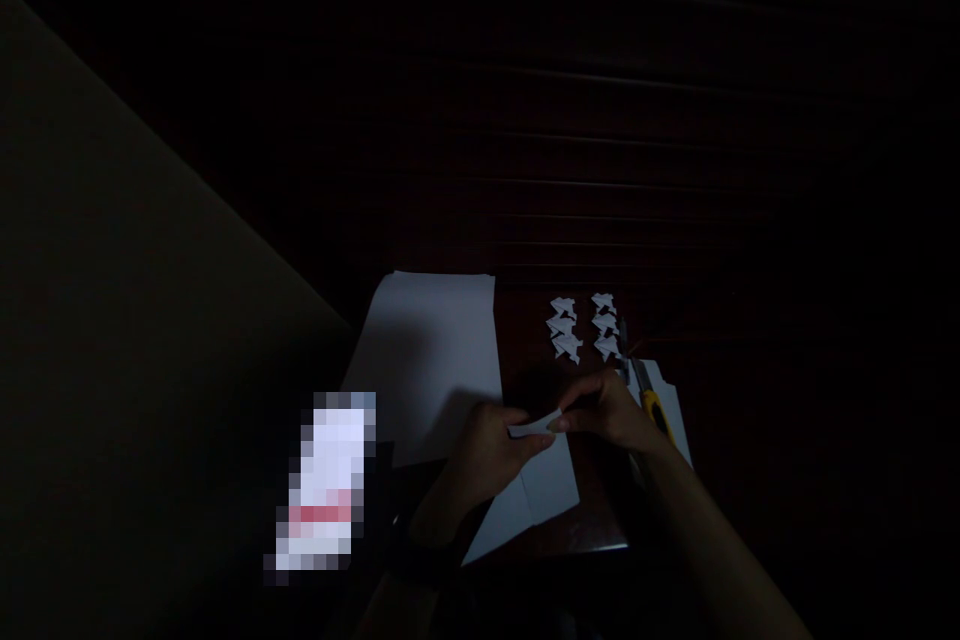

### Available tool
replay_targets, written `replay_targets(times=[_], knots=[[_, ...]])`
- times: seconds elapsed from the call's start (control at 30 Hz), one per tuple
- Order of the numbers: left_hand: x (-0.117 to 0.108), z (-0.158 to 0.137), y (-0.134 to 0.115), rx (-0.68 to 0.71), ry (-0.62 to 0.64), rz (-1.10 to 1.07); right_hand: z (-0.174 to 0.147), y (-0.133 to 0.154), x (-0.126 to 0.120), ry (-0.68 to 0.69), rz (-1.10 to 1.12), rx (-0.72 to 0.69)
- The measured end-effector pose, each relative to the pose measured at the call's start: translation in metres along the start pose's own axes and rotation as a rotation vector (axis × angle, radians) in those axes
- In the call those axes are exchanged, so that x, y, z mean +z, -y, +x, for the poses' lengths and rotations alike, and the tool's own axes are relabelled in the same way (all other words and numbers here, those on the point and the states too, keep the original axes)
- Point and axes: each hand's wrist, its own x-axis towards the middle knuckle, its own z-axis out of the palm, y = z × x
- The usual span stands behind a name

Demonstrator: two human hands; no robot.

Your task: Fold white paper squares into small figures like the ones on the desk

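Note:
Between my two hands is a small strip of white paper, which looks folded. My left hand pinches its left end, thumb below and fingers above. At the right end, my right hand grips the paper between thumb and fingertips. Beneath the hands lies a white sheet with a crease or edge across it. Beyond my right hand stand several small folded paper figures in two columns; their exact shape is hard to make out in the dim light.
A large white sheet covers the table's left side. Right of my right hand, a yellow utility knife rests on white paper, with a dark pen-like object nearby. A blurred bright rectangle is at lower left, beside a pale wall.

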Motion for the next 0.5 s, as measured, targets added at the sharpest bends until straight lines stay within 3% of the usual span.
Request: replay_targets(times=[0.1, 0.3, 0.5], knots=[[0.0008, 0.0003, 0.0012, 0.016, 0.024, 0.004, 0.0000, -0.0001, -0.0018, 0.041, 0.006, -0.003], [0.0037, 0.0032, 0.0019, 0.011, -0.003, -0.056, 0.0008, -0.0013, 0.0006, -0.089, -0.031, 0.041], [0.0040, 0.0030, 0.0029, 0.007, -0.017, -0.023, -0.0001, -0.0004, 0.0023, -0.127, -0.031, 0.047]])
